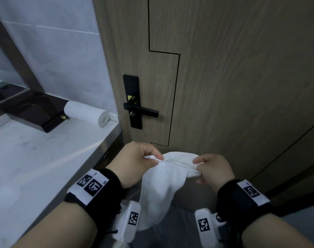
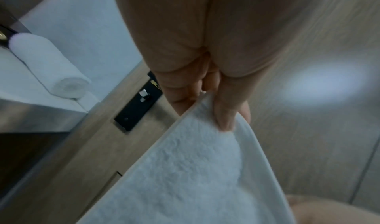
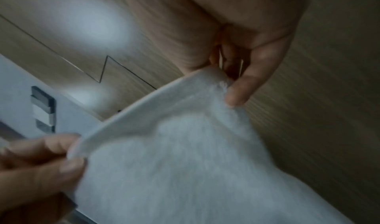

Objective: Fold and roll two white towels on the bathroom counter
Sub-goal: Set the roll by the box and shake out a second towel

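A loose white towel [image 1: 161, 190] hangs in the air in front of the wooden door, to the right of the counter. My left hand [image 1: 143, 158] pinches its upper hemmed edge at the left end, and my right hand [image 1: 211, 169] pinches the same edge at the right end. The left wrist view shows the left hand's fingers [image 2: 224, 112] curled over the towel [image 2: 185, 178] hem. The right wrist view shows the right hand's thumb [image 3: 238, 96] pressed on the towel [image 3: 174, 162] corner. A second white towel [image 1: 88, 113] lies rolled at the counter's back right corner.
The white marble counter [image 1: 36, 158] runs along the left, with a dark glossy box [image 1: 38, 111] beside the rolled towel [image 2: 51, 68]. A wooden door with a black lever handle [image 1: 140, 110] stands straight ahead. A mirror frame rises at the far left.
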A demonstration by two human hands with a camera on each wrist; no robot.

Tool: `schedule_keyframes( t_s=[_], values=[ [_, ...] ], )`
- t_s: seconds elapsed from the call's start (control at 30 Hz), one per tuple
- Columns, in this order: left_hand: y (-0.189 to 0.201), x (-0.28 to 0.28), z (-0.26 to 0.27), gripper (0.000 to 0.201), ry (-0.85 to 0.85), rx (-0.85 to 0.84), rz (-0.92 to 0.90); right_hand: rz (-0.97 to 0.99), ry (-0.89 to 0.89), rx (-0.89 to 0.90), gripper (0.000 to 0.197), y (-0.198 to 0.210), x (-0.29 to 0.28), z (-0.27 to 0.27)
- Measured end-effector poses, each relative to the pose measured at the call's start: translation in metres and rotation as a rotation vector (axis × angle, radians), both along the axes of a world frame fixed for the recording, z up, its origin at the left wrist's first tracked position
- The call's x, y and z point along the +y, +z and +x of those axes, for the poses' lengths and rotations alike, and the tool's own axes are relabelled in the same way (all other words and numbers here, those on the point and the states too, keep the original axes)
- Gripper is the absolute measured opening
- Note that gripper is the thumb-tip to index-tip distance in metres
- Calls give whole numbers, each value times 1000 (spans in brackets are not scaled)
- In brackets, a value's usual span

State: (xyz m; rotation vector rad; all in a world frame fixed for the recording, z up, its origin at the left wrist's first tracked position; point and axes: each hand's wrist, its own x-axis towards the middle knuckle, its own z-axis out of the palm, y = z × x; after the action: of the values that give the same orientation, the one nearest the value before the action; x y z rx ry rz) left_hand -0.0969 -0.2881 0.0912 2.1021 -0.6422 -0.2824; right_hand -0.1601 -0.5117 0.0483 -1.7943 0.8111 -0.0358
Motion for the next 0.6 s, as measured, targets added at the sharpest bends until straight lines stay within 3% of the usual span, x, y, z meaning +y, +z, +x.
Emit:
schedule_keyframes(
  t_s=[0.2,0.37,0.6],
  values=[
    [-10,34,12,20,154,-32,117,-191,180,-55,37,24,0,11],
    [-11,52,22,20,243,-66,199,-174,251,-134,37,32,10,21],
    [-12,67,25,16,316,-48,226,-219,310,-214,23,38,21,32]
  ],
)
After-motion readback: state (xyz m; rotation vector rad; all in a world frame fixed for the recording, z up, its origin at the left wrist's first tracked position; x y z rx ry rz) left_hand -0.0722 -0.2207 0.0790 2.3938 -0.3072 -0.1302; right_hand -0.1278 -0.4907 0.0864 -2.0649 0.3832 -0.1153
